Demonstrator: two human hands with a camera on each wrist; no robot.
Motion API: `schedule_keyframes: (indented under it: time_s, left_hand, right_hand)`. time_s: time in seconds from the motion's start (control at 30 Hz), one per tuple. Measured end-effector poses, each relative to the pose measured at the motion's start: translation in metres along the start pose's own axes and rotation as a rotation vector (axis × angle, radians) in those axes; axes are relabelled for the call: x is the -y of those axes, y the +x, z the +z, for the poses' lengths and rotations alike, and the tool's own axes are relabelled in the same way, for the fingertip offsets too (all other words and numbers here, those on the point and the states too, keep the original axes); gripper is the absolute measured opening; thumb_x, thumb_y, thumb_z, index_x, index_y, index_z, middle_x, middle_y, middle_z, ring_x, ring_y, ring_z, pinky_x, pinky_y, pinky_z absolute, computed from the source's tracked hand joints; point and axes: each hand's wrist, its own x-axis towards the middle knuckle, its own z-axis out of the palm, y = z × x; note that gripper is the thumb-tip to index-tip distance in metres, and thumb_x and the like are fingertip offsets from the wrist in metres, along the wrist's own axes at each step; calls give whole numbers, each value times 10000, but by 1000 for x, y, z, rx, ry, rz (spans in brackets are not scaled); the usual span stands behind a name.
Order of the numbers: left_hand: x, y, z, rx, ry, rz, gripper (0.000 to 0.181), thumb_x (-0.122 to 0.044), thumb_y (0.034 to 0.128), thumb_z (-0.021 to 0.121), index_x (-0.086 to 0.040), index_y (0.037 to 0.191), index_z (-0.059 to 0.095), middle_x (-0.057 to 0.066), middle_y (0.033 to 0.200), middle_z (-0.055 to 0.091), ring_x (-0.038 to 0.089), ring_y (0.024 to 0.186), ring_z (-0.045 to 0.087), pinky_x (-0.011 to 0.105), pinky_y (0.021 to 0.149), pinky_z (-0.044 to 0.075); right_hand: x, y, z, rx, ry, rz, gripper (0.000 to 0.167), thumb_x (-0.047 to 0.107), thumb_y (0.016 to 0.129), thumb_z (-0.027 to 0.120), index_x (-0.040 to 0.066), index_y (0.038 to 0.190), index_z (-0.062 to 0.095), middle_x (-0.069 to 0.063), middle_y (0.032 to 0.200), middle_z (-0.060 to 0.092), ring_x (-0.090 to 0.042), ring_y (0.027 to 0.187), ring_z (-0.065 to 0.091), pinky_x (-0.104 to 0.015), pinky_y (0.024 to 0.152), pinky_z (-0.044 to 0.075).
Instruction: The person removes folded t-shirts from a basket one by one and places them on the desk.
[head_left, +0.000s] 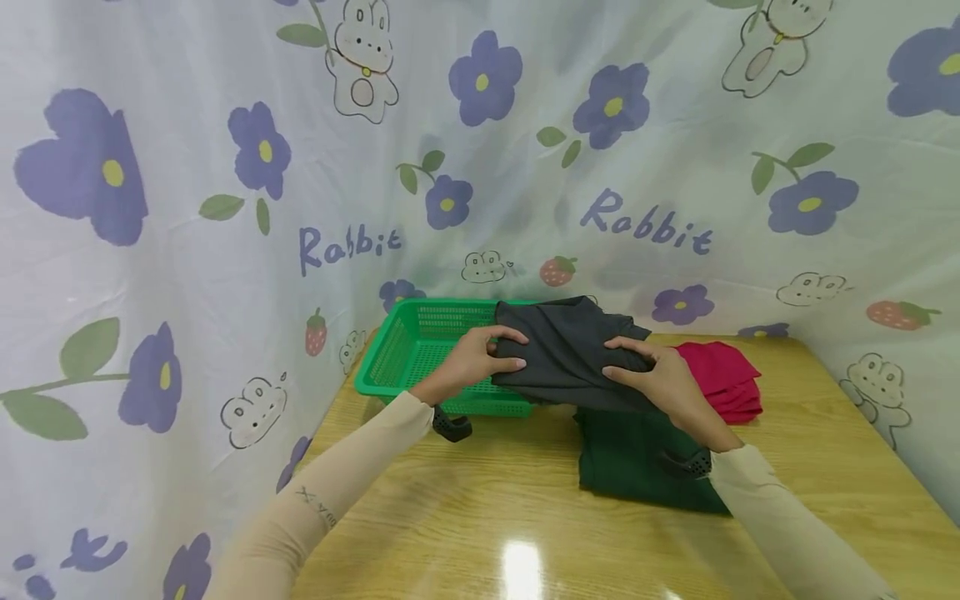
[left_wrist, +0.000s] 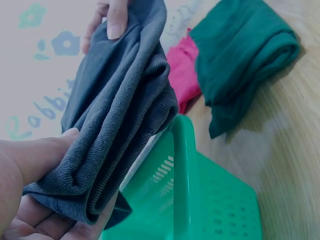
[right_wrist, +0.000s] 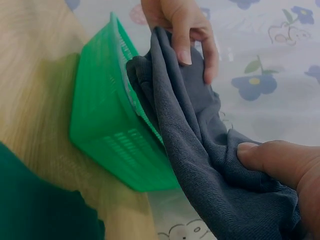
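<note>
Both hands hold a folded dark grey cloth (head_left: 566,350), lifted in the air over the right end of a green plastic basket (head_left: 431,402). My left hand (head_left: 471,362) grips its left end, thumb on top and fingers beneath, as the left wrist view shows. At the other end, my right hand (head_left: 663,379) pinches the cloth, its thumb (right_wrist: 272,162) pressing on the fabric; its fingers are mostly hidden there. Several folded layers of the grey cloth (left_wrist: 117,115) show along its edge in the left wrist view. The part of the basket in view holds nothing.
A folded dark green cloth (head_left: 637,467) lies on the wooden table (head_left: 450,508), partly under the right forearm. Behind it sits a folded red cloth (head_left: 723,379). A white curtain (head_left: 517,167) with flowers and rabbits hangs behind and beside the table.
</note>
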Motion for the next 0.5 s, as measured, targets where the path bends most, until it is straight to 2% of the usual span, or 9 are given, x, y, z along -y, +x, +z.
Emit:
schedule_keyframes:
  time_s: [0.23, 0.5]
  left_hand:
    - [-2, 6, 15, 44, -24, 12, 353, -198, 939, 788, -235, 1280, 703, 73, 1049, 732, 242, 876, 722, 346, 705, 557]
    - [-9, 14, 33, 78, -17, 63, 346, -176, 945, 780, -238, 1277, 701, 53, 1047, 741, 231, 887, 731, 335, 695, 561]
  right_hand:
    - [-9, -13, -11, -18, -10, 0, 576, 492, 879, 807, 245, 1379, 665, -167, 1609, 380, -439, 1451, 344, -616, 1020, 464]
    - [-17, -28, -26, -52, -5, -4, 581, 455, 899, 799, 205, 1401, 649, -183, 1581, 418, -443, 1417, 372, -647, 1027, 437]
